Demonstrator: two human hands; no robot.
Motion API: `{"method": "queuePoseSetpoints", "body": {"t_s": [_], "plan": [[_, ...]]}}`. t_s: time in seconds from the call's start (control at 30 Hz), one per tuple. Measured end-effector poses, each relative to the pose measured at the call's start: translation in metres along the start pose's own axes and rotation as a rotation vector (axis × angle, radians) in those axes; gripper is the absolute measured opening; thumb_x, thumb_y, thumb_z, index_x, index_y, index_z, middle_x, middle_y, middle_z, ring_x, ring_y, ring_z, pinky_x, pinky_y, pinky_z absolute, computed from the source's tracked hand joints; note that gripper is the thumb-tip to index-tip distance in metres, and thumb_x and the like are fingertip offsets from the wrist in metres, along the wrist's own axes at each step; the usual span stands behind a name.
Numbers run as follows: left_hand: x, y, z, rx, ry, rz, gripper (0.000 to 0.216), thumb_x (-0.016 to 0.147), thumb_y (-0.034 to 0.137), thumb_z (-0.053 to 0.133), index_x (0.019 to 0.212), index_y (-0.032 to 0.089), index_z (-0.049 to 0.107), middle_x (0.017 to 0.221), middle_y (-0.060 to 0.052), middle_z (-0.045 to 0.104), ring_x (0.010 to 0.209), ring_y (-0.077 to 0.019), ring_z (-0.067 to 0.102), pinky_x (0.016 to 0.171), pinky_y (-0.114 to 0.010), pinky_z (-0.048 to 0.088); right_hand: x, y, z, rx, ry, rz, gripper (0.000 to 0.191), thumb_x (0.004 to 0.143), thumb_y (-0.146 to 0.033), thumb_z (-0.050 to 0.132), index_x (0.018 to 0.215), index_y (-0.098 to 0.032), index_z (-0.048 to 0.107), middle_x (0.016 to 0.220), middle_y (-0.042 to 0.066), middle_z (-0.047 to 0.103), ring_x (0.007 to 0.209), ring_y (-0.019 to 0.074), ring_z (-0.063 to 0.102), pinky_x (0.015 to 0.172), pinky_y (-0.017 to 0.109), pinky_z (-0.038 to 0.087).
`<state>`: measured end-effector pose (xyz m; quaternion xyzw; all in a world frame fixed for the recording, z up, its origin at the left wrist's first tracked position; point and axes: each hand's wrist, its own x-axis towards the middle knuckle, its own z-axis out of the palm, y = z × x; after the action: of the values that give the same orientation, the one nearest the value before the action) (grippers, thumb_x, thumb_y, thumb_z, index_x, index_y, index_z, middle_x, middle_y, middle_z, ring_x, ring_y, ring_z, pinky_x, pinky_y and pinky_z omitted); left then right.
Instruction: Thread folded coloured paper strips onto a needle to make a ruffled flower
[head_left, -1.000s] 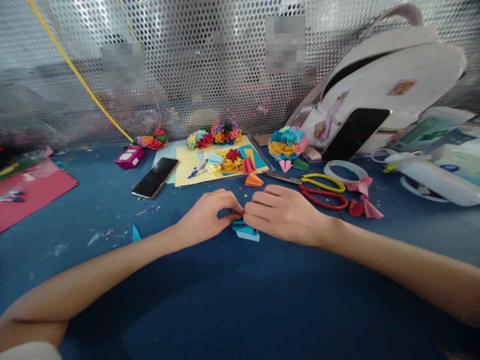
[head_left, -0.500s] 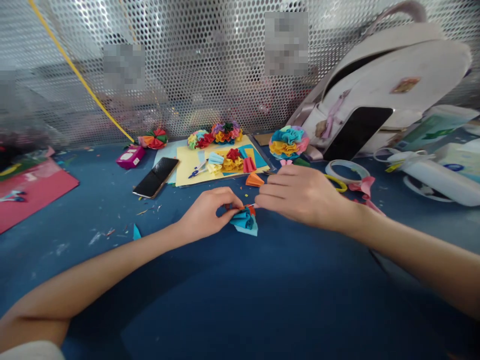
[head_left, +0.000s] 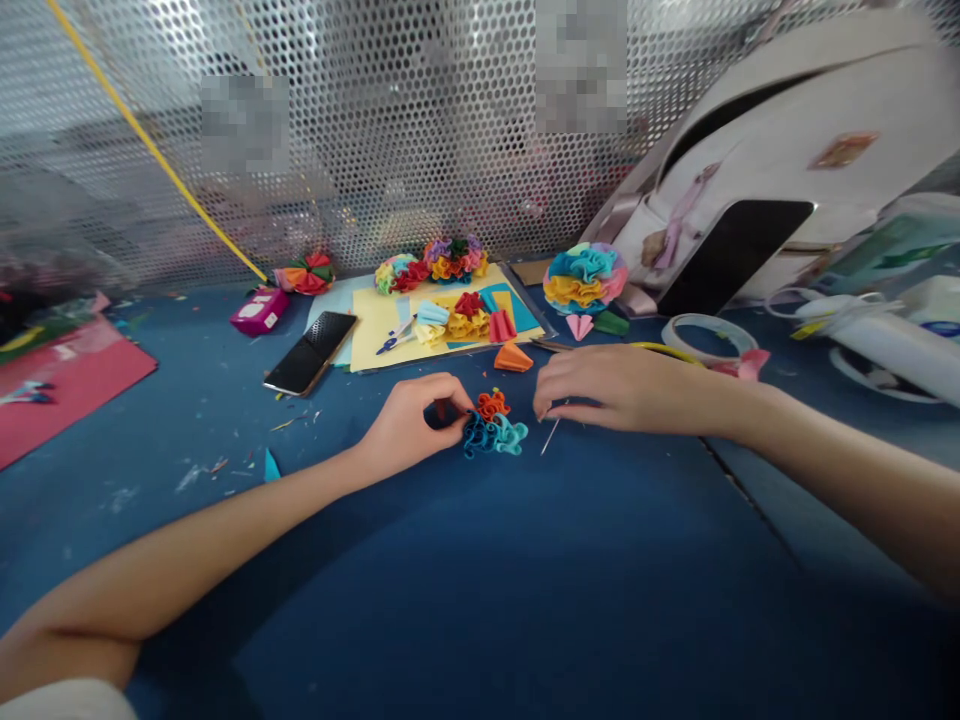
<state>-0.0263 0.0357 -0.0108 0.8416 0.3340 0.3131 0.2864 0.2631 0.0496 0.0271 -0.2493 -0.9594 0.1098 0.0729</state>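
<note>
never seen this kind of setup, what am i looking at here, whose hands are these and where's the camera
These are a person's own bare hands, seen from one camera worn on their head, looking forward and down. The left hand holds the edge of a curled paper flower in blue and orange. The right hand is beside it, over a thin pale stick; whether it grips the stick is hard to tell. On the blue work surface lie a phone and a yellow card bearing more paper flowers, with a white backpack behind.
</note>
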Motion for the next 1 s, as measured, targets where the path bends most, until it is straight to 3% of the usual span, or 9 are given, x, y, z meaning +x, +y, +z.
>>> {"method": "queuePoseSetpoints", "body": {"t_s": [0.1, 0.17, 0.2, 0.27, 0.4, 0.63, 1.0], "plan": [[0.001, -0.003, 0.003, -0.006, 0.019, -0.046, 0.008, 0.080, 0.011, 0.059, 0.081, 0.017, 0.064, 0.076, 0.001, 0.063, 0.068, -0.0105, 0.058, 0.065, -0.023, 0.047, 0.006, -0.009, 0.016, -0.042, 0.201, 0.046, 0.025, 0.105, -0.029, 0.047, 0.104, -0.023, 0.072, 0.104, 0.005, 0.075, 0.097, 0.0208, 0.069, 0.084, 0.035, 0.052], [0.002, -0.005, 0.003, -0.020, 0.004, -0.082, 0.009, 0.080, 0.010, 0.059, 0.082, 0.017, 0.064, 0.076, 0.001, 0.064, 0.068, -0.0105, 0.058, 0.065, -0.023, 0.047, 0.009, -0.017, 0.029, -0.012, 0.369, 0.045, 0.027, 0.105, -0.025, 0.047, 0.121, -0.021, 0.067, 0.121, 0.010, 0.072, 0.115, 0.0221, 0.065, 0.098, 0.039, 0.052], [0.002, -0.005, 0.003, -0.026, -0.006, -0.098, 0.009, 0.080, 0.010, 0.059, 0.083, 0.017, 0.064, 0.076, 0.001, 0.064, 0.069, -0.0104, 0.057, 0.066, -0.023, 0.047, 0.010, -0.021, 0.036, -0.007, 0.391, 0.018, 0.031, 0.105, -0.026, 0.047, 0.131, -0.021, 0.062, 0.130, 0.011, 0.068, 0.122, 0.0230, 0.062, 0.103, 0.041, 0.051], [0.004, -0.005, 0.003, -0.032, -0.024, -0.116, 0.008, 0.080, 0.010, 0.060, 0.083, 0.017, 0.063, 0.077, 0.002, 0.064, 0.070, -0.0104, 0.057, 0.067, -0.023, 0.047, 0.009, -0.025, 0.048, -0.039, 0.374, -0.035, 0.041, 0.105, -0.029, 0.047, 0.145, -0.021, 0.053, 0.143, 0.012, 0.061, 0.131, 0.0247, 0.056, 0.110, 0.047, 0.047], [0.006, -0.004, 0.004, -0.032, -0.061, -0.132, 0.014, 0.079, 0.007, 0.062, 0.088, 0.018, 0.062, 0.083, 0.001, 0.065, 0.074, -0.0109, 0.058, 0.070, -0.023, 0.047, 0.005, -0.024, 0.061, -0.037, 0.332, -0.070, 0.048, 0.106, -0.034, 0.046, 0.152, -0.020, 0.046, 0.149, 0.013, 0.057, 0.141, 0.0258, 0.049, 0.116, 0.050, 0.044], [0.009, -0.007, 0.005, -0.061, -0.088, -0.191, 0.025, 0.079, 0.006, 0.063, 0.099, 0.019, 0.059, 0.088, 0.002, 0.066, 0.076, -0.0112, 0.059, 0.071, -0.024, 0.048, 0.003, -0.016, 0.057, 0.017, 0.331, -0.050, 0.045, 0.106, -0.031, 0.047, 0.150, -0.020, 0.048, 0.150, 0.013, 0.056, 0.139, 0.0240, 0.049, 0.117, 0.048, 0.043], [0.008, -0.006, 0.005, -0.117, -0.083, -0.183, 0.020, 0.081, 0.004, 0.065, 0.094, 0.019, 0.060, 0.086, 0.002, 0.065, 0.076, -0.0097, 0.058, 0.071, -0.022, 0.047, 0.002, -0.017, 0.058, 0.109, 0.389, -0.015, 0.049, 0.102, -0.025, 0.052, 0.151, -0.021, 0.044, 0.145, 0.014, 0.057, 0.137, 0.0258, 0.052, 0.114, 0.045, 0.047]]}}
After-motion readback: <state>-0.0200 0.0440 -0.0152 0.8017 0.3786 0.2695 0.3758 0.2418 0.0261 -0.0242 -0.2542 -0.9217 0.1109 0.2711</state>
